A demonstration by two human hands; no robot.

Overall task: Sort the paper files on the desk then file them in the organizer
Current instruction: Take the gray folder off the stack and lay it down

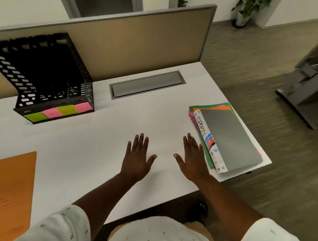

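Just right of our right hand (192, 162), fingers spread and empty as on the left hand (136, 159), sits the stack (232, 138); we should lift files singly, matching labels to the organizer (52, 75) far left.

Two flat hands, left (137, 158) and right (192, 162), on white desk (98, 145), file stack (224, 139) beside right.

Head view, down over desk (117, 129)
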